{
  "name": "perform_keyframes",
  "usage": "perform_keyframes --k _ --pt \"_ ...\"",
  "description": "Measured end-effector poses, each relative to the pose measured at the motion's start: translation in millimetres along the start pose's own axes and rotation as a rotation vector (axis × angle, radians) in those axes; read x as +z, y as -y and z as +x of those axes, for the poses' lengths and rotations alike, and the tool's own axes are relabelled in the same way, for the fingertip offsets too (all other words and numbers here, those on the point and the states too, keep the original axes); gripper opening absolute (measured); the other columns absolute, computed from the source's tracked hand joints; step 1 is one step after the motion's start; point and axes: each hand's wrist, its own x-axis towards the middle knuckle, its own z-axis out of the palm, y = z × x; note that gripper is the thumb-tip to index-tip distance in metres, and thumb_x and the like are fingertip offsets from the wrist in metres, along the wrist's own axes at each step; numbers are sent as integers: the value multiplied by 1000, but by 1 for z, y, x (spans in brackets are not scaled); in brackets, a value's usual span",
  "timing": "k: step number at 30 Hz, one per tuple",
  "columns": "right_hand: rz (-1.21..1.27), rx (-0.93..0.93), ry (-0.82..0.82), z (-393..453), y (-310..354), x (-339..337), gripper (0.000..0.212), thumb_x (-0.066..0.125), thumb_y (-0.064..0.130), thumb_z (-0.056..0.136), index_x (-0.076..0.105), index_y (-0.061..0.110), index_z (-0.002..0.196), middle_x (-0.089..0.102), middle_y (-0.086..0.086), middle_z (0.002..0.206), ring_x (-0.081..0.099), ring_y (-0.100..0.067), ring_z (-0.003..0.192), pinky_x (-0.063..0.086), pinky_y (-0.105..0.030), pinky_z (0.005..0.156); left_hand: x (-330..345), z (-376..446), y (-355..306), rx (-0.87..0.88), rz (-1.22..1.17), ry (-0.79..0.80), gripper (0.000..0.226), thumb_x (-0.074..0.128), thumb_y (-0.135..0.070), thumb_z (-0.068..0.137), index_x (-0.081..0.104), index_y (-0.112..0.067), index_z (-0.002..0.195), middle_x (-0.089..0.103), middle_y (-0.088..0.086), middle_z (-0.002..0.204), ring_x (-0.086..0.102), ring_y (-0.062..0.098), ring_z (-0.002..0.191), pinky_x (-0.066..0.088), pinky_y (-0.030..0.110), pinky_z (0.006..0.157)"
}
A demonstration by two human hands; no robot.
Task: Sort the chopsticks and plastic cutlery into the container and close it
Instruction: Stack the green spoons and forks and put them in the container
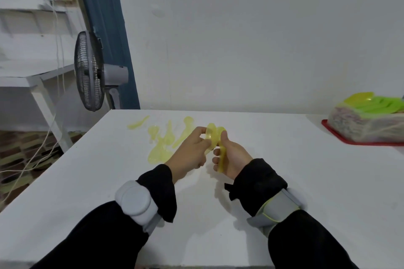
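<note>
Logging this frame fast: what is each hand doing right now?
Left hand: pinches the yellow plastic spoons.
Right hand: grips the same spoons by their handles.

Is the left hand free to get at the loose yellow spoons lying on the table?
Probably not yet: the left hand and right hand both grip held yellow spoons. The loose spoons lie just beyond it on the table, nothing between.

1 head cam, looks fwd-down over table [284, 181], hands close.
</note>
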Motion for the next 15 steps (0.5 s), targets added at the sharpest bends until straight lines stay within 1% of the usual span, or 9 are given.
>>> perform_keyframes --k 2,3,6,8,9,11,12,13,15 --pt "-20 -56 51 -1 -3 5 44 33 49 98 58 13 98 41 -1 66 42 -16 57 33 -26 54 7 2 -2 34 16 -39 14 39 -20 97 52 -24 101 56 -3 85 49 10 61 35 19 53" --pt "-31 -91 65 -1 -4 8 42 33 46 99 59 13 103 46 -3 70 46 -18 61 36 -27 58 12 4 -3 51 31 -76 15 38 -21 98 54 -21 100 56 -5 83 51 9 66 36 20 56" --pt "-21 -169 52 0 -5 13 40 33 38 101 50 11 124 58 -8 98 55 -22 83 44 -35 73 24 6 -4 62 27 -163 19 37 -20 98 55 -15 96 60 -4 86 57 13 76 42 20 59" --pt "10 -182 42 1 -5 13 38 32 32 102 49 9 127 61 -10 110 59 -22 91 47 -36 77 28 8 -2 47 40 -194 20 36 -20 98 56 -13 97 63 2 93 61 20 85 50 28 68" --pt "29 -185 37 2 -4 12 37 32 29 103 49 7 128 61 -12 113 60 -24 94 48 -37 78 29 9 0 43 58 -204 21 37 -20 97 56 -13 98 64 5 97 61 23 89 50 33 72" --pt "74 -193 31 3 -2 9 35 33 23 103 49 3 126 61 -17 111 61 -26 91 49 -36 76 28 12 0 48 81 -210 22 39 -18 97 60 -13 99 63 8 103 63 24 91 51 35 75" --pt "92 -194 32 4 -1 7 33 33 21 103 51 2 124 62 -17 105 62 -25 86 51 -33 72 27 14 1 62 77 -209 23 40 -16 96 62 -13 100 63 8 106 64 22 89 52 33 73" --pt "105 -190 35 5 1 4 30 33 18 103 53 2 119 63 -15 98 64 -23 80 52 -30 65 25 16 1 83 61 -206 23 42 -13 95 65 -13 99 63 7 106 64 17 84 52 26 69" --pt "137 -159 68 5 3 0 27 34 15 102 58 4 106 65 -11 87 66 -19 70 51 -27 58 23 16 0 106 50 -200 25 44 -5 93 68 -13 94 65 1 92 60 4 67 45 12 56"
